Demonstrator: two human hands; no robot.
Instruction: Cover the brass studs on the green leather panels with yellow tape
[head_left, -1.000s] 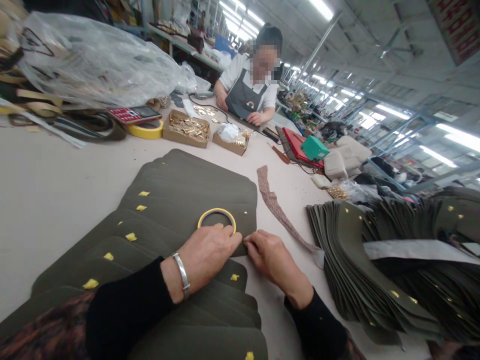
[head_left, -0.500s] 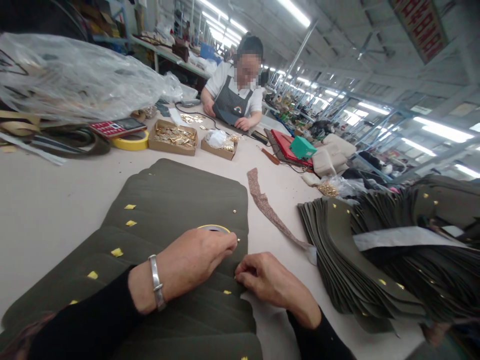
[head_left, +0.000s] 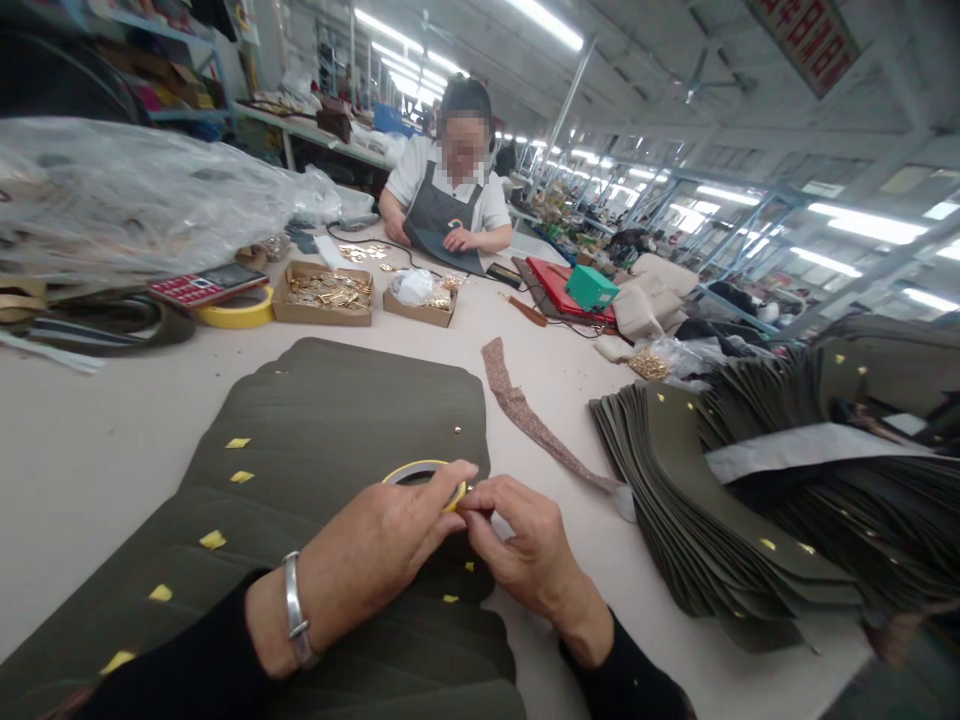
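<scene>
My left hand [head_left: 375, 535], with a silver bangle at its wrist, grips a roll of yellow tape [head_left: 457, 497] above the dark olive panels [head_left: 367, 390]. My right hand [head_left: 536, 550] meets it at the roll's right side, thumb and forefinger pinched at the tape's edge. Whatever lies between those fingertips is mostly hidden. The panels overlap in a fanned layer under both hands. Small yellow tape pieces [head_left: 213, 540] dot their left side, and another tape piece [head_left: 469, 566] sits near the right edge, just below my hands.
A brown patterned strip [head_left: 532, 420] lies right of the panels. Farther right stands a thick stack of olive panels [head_left: 660, 490]. Boxes of gold metal parts [head_left: 322, 293], another yellow tape roll [head_left: 236, 308] and a plastic-covered heap [head_left: 135, 190] are beyond. A co-worker [head_left: 450, 195] sits opposite.
My right hand has moved up from the panel's edge to the tape roll, and a yellow piece shows near where it was. The roll is more visible in my left hand. The view has shifted slightly.
</scene>
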